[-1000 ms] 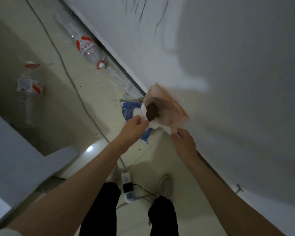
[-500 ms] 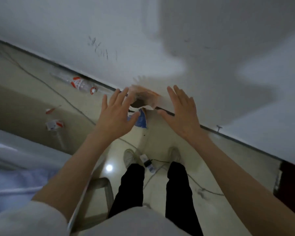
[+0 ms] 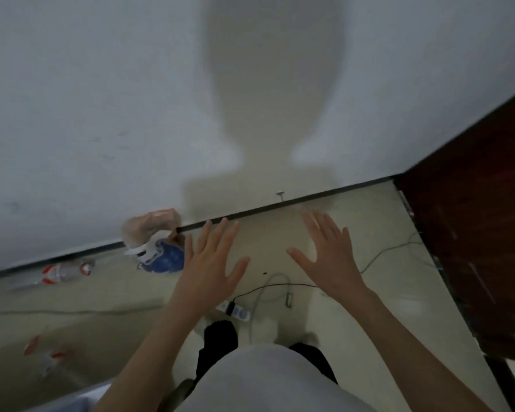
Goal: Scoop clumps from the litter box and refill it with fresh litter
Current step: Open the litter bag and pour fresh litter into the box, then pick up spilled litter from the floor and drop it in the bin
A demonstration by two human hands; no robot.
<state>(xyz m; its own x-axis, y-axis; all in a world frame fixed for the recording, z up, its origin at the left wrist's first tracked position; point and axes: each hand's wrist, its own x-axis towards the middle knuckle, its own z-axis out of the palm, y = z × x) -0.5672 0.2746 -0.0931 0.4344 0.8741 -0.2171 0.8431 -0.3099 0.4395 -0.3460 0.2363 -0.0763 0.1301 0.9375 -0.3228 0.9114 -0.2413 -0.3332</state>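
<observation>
An orange-pink plastic bag (image 3: 149, 226) stands on the floor against the white wall, left of centre. A blue and white bag (image 3: 162, 257) lies just in front of it. My left hand (image 3: 210, 263) hovers to the right of both bags with its fingers spread, holding nothing. My right hand (image 3: 327, 254) is held out further right, fingers also spread and empty. Both hands are above the floor, apart from the bags. No litter box or scoop is in view.
A power strip (image 3: 235, 310) with black and white cables (image 3: 280, 285) lies by my feet. Two plastic bottles (image 3: 63, 272) (image 3: 46, 350) lie on the floor at the left. A dark wooden door (image 3: 473, 233) stands at the right.
A second ago both hands held the orange bag open with a dark clump inside. They let go of it, and the view has swung right as I stood back with spread hands.
</observation>
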